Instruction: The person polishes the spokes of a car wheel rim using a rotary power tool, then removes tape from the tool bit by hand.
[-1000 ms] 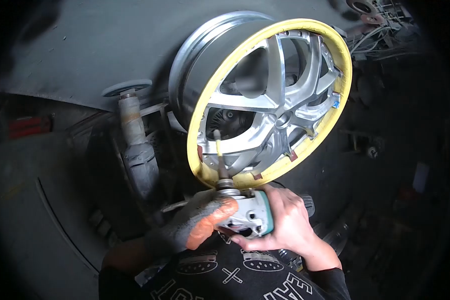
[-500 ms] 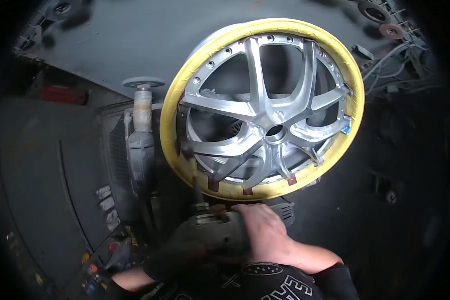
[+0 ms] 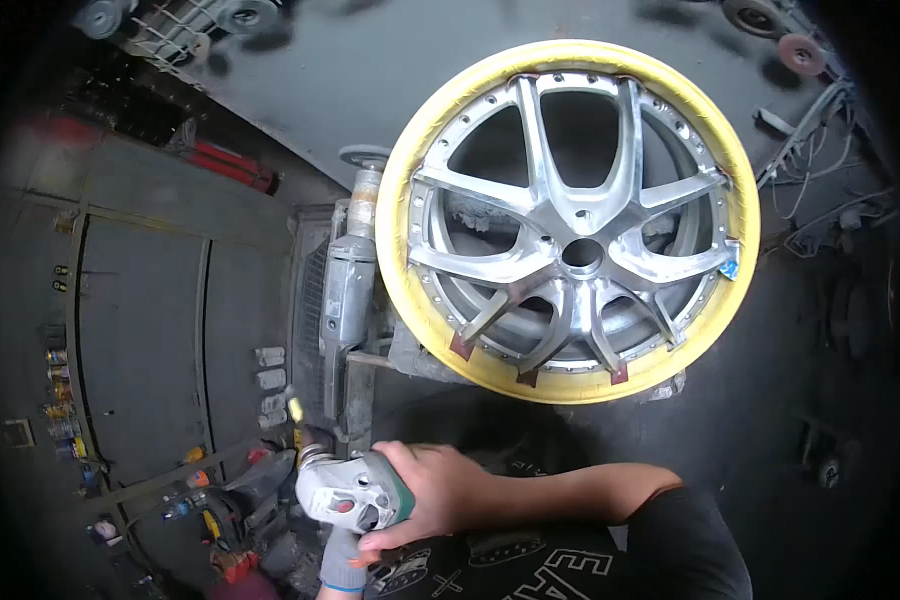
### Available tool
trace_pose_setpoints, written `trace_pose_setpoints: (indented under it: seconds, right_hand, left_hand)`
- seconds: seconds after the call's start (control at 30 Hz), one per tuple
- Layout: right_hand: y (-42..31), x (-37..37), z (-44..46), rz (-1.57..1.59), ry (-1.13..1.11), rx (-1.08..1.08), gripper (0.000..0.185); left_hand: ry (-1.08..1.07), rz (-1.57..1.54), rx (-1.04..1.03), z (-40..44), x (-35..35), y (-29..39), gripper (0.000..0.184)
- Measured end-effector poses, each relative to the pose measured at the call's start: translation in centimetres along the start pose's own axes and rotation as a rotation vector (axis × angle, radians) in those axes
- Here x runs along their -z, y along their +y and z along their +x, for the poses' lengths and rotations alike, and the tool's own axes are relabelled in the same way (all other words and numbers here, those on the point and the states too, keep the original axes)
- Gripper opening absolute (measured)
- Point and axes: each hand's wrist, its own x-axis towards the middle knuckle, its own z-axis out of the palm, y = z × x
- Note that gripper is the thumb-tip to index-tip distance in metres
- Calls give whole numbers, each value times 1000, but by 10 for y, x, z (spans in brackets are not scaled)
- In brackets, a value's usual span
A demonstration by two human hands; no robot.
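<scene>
My right hand [image 3: 435, 490], bare, is closed around the body of a grey and green angle grinder [image 3: 345, 495]. From the grinder's head a thin attachment with a yellow tip [image 3: 295, 409] points up and away from me. My left hand [image 3: 343, 562], in a grey glove with a blue cuff edge, is just under the grinder; its fingers are hidden. Beyond my hands is a silver alloy wheel [image 3: 542, 215], apart from the tool. Yellow covering wraps its rim, and small dark red patches [image 3: 461, 346] mark the spoke ends.
Left of the wheel, a second power tool [image 3: 348, 290] with a disc [image 3: 364, 156] stands upright. A grey panel [image 3: 320, 70] lies behind. Cables [image 3: 820, 130] hang at the right, below grinding discs [image 3: 753, 17]. Several small containers [image 3: 60, 390] line the left side.
The grinder and both hands have moved left and down, away from the wheel's lower edge. The view has shifted, so the wheel appears farther right.
</scene>
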Motion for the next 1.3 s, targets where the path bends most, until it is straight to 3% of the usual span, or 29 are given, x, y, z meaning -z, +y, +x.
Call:
trace_pose_setpoints:
  seconds: [0.1,0.23,0.3,0.37,0.47,0.5,0.57,0.6,0.63,0.67,0.73,0.77,0.83,0.87,1.0,1.1,1.17,1.2,1.23,1.3]
  right_hand:
    - [-4,-28,3,175,-138,56,104]
    - [7,-80,8,239,-92,324,108]
    - [8,-88,3,238,-201,202,110]
    - [10,-90,7,-125,-88,588,113]
    - [12,-60,-37,-284,-98,479,100]
    - [16,-46,-51,-337,-99,436,95]
    - [30,-1,-84,-381,-118,193,74]
    - [24,32,-100,-365,7,109,68]
    - [16,67,-117,-346,131,24,62]
    - [19,98,-134,-592,402,132,52]
    - [0,169,-155,-687,732,147,43]
    - [-8,205,-166,-776,884,218,39]
    - [-11,276,-177,-843,1122,219,38]
    - [-8,311,-181,-876,1172,181,37]
    - [0,412,-156,-993,1012,152,53]
    - [3,439,-116,-938,718,132,89]
    - [11,437,-92,-848,656,152,93]
    - [8,433,-87,-782,636,24,98]
    - [10,432,-85,-783,614,17,98]
    - [15,427,-85,-496,706,84,90]
  left_hand:
    - [-184,89,-233,16,22,-33,94]
    - [-165,225,-425,12,64,-72,90]
    - [-114,288,-477,6,87,-91,88]
    - [-78,336,-553,6,100,-101,86]
    - [-253,246,-790,9,98,-84,83]
    - [-403,121,-862,3,81,-66,67]
    - [-219,52,-889,2,101,-52,55]
    - [-49,20,-884,3,110,-49,50]
    - [122,-11,-875,3,120,-47,45]
    - [443,91,-715,-3,134,-46,48]
    - [857,320,-675,-7,178,-61,50]
    - [893,318,-675,-13,183,-70,50]
    - [1153,864,-573,-26,184,-85,56]
    - [1262,931,-471,-28,196,-101,64]
    - [1441,1247,-141,-64,151,-133,71]
    - [1479,1306,72,-79,126,-160,71]
    - [1391,1277,242,-91,101,-168,73]
    - [1352,1313,225,-95,92,-178,73]
    - [1315,1342,202,-96,84,-187,72]
    - [1284,1375,244,-101,61,-198,66]
